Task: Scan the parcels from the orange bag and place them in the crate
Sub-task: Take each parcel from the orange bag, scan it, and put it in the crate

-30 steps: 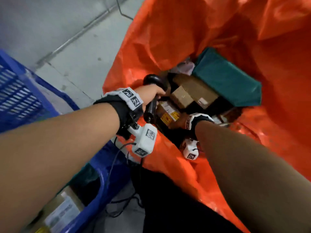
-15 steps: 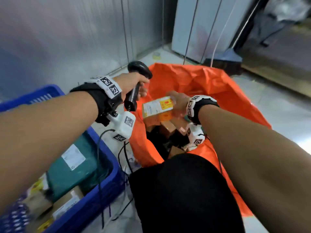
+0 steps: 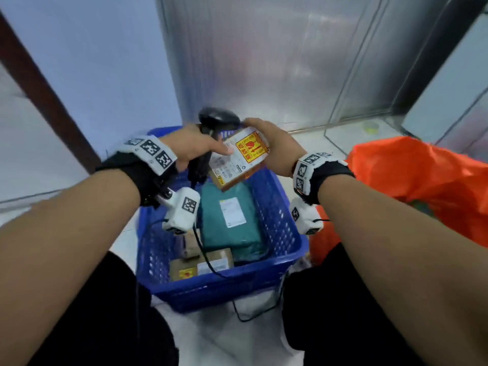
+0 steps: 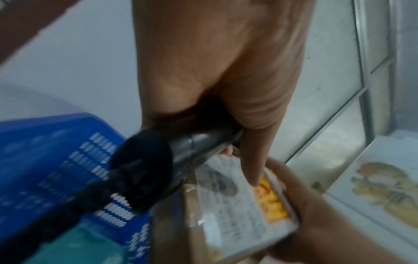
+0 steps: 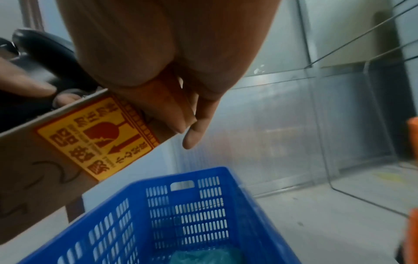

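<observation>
Parcel lifted out of the bag and brought over the crate

A second ago the right hand [image 3: 274, 147] was down in the orange bag [image 3: 422, 180] among the parcels; it came up gripping a small box [image 3: 237, 159] with a yellow sticker, and now holds it above the far end of the blue crate [image 3: 280, 228]. The left hand [image 3: 192, 145], with the scanner [image 3: 211, 120], has swung from the bag's mouth to the same spot, thumb now touching the box's label.
</observation>
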